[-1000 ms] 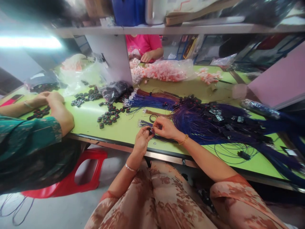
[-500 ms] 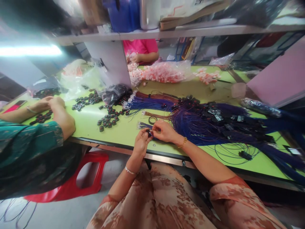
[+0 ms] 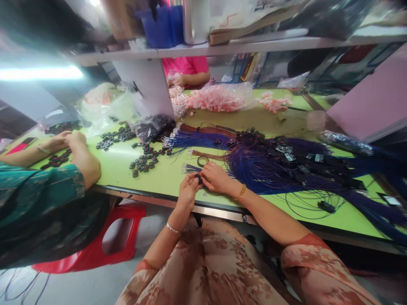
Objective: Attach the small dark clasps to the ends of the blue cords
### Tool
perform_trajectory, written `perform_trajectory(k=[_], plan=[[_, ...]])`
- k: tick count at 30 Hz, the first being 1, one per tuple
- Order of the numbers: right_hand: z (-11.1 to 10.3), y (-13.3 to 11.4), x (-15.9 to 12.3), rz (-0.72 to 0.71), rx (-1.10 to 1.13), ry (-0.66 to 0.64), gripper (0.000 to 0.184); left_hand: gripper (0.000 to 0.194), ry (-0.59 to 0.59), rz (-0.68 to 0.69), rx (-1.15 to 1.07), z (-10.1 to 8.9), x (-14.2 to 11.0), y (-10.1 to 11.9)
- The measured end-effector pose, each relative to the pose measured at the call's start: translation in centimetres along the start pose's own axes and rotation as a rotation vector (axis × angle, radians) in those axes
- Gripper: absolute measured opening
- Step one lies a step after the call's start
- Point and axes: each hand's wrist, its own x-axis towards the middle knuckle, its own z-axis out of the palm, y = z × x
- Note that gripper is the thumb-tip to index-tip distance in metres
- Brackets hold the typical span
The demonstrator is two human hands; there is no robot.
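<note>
Near the table's front edge, my left hand (image 3: 187,191) is closed, its thumb and fingers pinching a small black connector (image 3: 199,178). My right hand (image 3: 216,178) meets it from the right, fingers closed against the connector's other side; what they pinch is hidden, perhaps a thin wire. Just beyond the hands lies a ring-shaped roll of black tape (image 3: 202,161). Dark blue wires with metal tips (image 3: 188,168) lie beside my left fingertips, and brown wires (image 3: 202,153) lie behind the tape.
A large heap of blue wires (image 3: 251,167) with black connectors spreads rightward. Small black blocks (image 3: 144,163) are scattered to the left. A co-worker's hands (image 3: 71,139) work at far left, above a red stool (image 3: 127,250). A shelf (image 3: 222,50) spans overhead; another person sits opposite.
My right hand has moved in closer to my left, its fingers curling down against the connector. The left hand keeps its pinch. The view has shifted slightly.
</note>
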Motion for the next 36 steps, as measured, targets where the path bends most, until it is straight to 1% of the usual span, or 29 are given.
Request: perform_trajectory(k=[5,9,12,14,15,17,18,19,20,21,22,23,24,25,26,28,30,31,33,34,36], plan=[[-0.5,-0.2,-0.1,0.059,-0.013,-0.064,0.017,0.038,0.016,0.008,-0.026,0.1,0.1,-0.1],[-0.2,-0.6,-0.1,0.101,-0.017,-0.068,0.016,0.040,0.027,0.000,0.017,0.2,0.3,-0.2],[-0.5,-0.4,0.0,0.132,0.043,-0.083,0.015,0.038,0.033,0.025,0.053,0.3,0.2,-0.1],[-1.4,0.1,0.1,0.192,0.152,-0.071,0.016,0.034,0.036,0.111,0.132,0.7,-0.6,0.0],[-2.0,0.4,0.2,0.239,0.224,-0.048,0.017,0.032,0.037,0.189,0.206,1.1,-1.3,0.0],[-3.6,1.0,0.5,0.340,0.379,0.023,0.021,0.029,0.000,0.417,0.431,2.4,-3.2,-0.3],[-4.5,1.3,0.6,0.380,0.454,0.050,0.022,0.028,-0.047,0.550,0.575,3.3,-4.3,-0.7],[-5.3,1.5,0.7,0.404,0.523,0.059,0.024,0.026,-0.150,0.680,0.727,4.2,-5.4,-1.2],[-6.0,1.7,0.8,0.410,0.585,0.043,0.026,0.026,-0.298,0.790,0.869,5.1,-6.5,-1.8],[-6.6,1.8,0.9,0.397,0.639,0.003,0.026,0.028,-0.490,0.870,0.994,6.0,-7.4,-2.6],[-7.0,1.8,0.9,0.363,0.683,-0.056,0.026,0.032,-0.675,0.916,1.109,6.8,-8.1,-3.3],[-7.2,1.7,0.9,0.312,0.713,-0.128,0.024,0.036,-0.810,0.942,1.208,7.5,-8.6,-4.0],[-7.1,1.6,0.8,0.257,0.723,-0.204,0.022,0.040,-0.887,0.952,1.283,8.0,-8.9,-4.7],[-6.8,1.5,0.6,0.207,0.715,-0.275,0.020,0.043,-0.916,0.953,1.330,8.2,-9.0,-5.2],[-6.3,1.3,0.4,0.174,0.689,-0.334,0.019,0.045,-0.920,0.950,1.353,8.3,-9.1,-5.6],[-4.8,0.9,0.0,0.168,0.584,-0.395,0.016,0.045,-0.897,0.960,1.333,7.8,-9.0,-6.0],[-3.0,0.5,-0.3,0.193,0.443,-0.395,0.013,0.041,-0.859,1.010,1.265,6.6,-8.8,-5.7],[-2.3,0.2,-0.4,0.194,0.379,-0.393,0.012,0.038,-0.817,1.043,1.229,5.7,-8.6,-5.3],[-1.2,-0.3,-0.6,0.185,0.291,-0.406,0.010,0.030,-0.652,1.086,1.180,3.5,-7.8,-3.9],[-0.9,-0.5,-0.7,0.180,0.266,-0.414,0.010,0.027,-0.535,1.087,1.171,2.2,-7.2,-2.8],[-0.8,-1.0,-0.7,0.186,0.220,-0.416,0.012,0.023,-0.229,1.071,1.186,-1.0,-5.2,0.0]])
